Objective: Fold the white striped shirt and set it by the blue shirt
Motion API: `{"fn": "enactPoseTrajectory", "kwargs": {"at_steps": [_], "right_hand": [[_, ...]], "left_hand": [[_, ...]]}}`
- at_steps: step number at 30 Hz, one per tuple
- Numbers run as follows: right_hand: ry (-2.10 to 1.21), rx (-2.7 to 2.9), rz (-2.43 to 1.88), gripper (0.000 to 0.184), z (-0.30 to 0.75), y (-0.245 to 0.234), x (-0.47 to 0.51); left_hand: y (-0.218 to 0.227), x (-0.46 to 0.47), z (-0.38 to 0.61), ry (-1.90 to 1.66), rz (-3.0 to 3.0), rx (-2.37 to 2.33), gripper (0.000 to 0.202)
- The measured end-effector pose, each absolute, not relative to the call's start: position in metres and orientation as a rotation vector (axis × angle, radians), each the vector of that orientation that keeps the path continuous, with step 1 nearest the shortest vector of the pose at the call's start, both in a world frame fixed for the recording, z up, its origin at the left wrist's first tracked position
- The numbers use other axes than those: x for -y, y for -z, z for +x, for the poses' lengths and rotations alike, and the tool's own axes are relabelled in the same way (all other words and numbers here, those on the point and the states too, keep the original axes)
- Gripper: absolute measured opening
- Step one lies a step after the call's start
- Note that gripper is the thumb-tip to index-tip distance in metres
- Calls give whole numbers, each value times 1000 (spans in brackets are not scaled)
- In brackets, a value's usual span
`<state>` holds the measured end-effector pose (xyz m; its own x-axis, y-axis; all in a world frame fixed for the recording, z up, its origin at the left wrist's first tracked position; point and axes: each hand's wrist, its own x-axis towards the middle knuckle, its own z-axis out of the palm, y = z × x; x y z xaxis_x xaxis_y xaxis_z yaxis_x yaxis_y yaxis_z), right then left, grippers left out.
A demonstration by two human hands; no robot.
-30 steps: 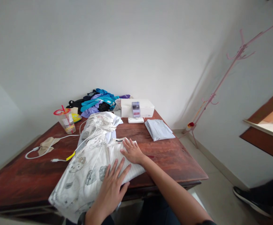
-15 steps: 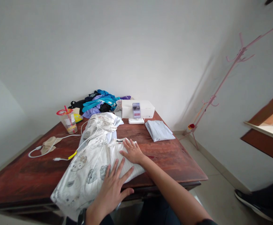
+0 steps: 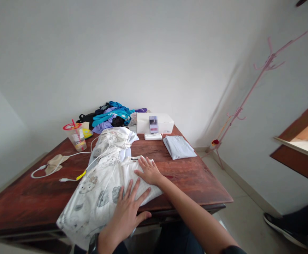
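A folded white ribbed shirt (image 3: 150, 197) lies near the front edge of the table, its collar and dark label facing away from me. My right hand (image 3: 149, 171) rests flat on its upper part, fingers spread. At its lower left, my left hand (image 3: 129, 203) lies with fingers apart, partly over the shirt and partly over a white garment printed with grey cartoon cats (image 3: 90, 190). That printed garment stretches from the table's front edge back toward a crumpled end. Neither hand grips anything.
On the wooden table (image 3: 193, 183) sit a folded light-grey garment (image 3: 179, 147), a white box (image 3: 167, 122), a power strip (image 3: 153, 137), a plastic cup (image 3: 76, 138), a white cable (image 3: 70, 180) and heaped clothes (image 3: 111, 116). A pink coat rack (image 3: 254, 84) leans in view at right; a person's shoe (image 3: 281, 229) shows below.
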<state>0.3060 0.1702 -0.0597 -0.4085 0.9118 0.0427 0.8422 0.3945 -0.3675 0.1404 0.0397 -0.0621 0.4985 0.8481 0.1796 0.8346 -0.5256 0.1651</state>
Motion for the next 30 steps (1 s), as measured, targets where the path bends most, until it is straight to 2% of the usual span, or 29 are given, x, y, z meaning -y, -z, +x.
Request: {"fn": "enactPoseTrajectory", "kwargs": {"at_steps": [3, 8, 14, 19, 24, 30], "right_hand": [[-399, 2406, -1563, 78, 305, 60, -169], [-380, 2403, -1581, 77, 309, 60, -156], [-464, 2364, -1515, 73, 325, 61, -119], [-771, 1773, -1340, 54, 353, 62, -98], [-960, 1224, -1327, 49, 399, 67, -73], [-1825, 825, -1243, 51, 416, 43, -31]], "left_hand": [[65, -37, 147, -406, 2663, -1607, 70], [75, -28, 149, -399, 2698, -1625, 93], [78, -7, 145, -401, 2714, -1460, 99], [82, 2, 140, -573, 2688, -1342, 104], [72, 1, 137, -832, 2543, -1304, 101], [65, 8, 142, -933, 2438, -1212, 94]]}}
